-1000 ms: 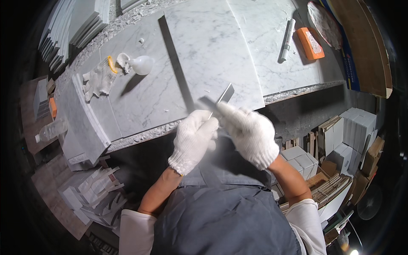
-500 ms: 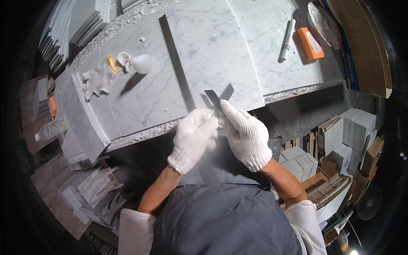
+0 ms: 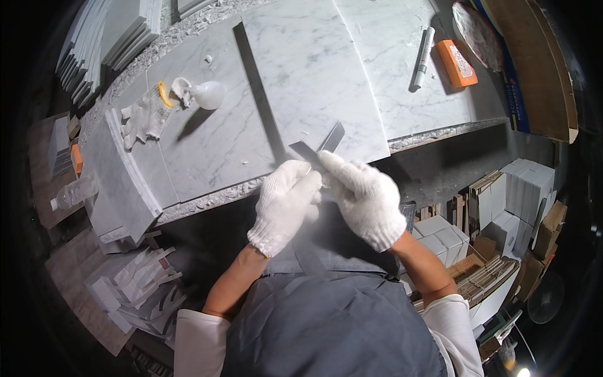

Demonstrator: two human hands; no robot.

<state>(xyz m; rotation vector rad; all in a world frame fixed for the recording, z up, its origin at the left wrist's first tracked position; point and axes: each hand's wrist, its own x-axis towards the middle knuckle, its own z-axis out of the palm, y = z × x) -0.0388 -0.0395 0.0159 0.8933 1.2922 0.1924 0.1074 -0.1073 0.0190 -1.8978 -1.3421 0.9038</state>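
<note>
Evidently, work underway: left hand (image 3: 286, 204) curled, pinching small pale piece (image 3: 309, 169), mostly hidden; right hand (image 3: 368, 202) wrapped on flat grey strip (image 3: 333, 135), over marble slab's (image 3: 314, 75) near edge. Amount done, amount left: cannot tell.

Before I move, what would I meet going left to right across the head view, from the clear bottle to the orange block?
Clear plastic bottle, crumpled white cloth, whitish bulb, gloved left hand, gloved right hand, marker pen, orange block.
</note>
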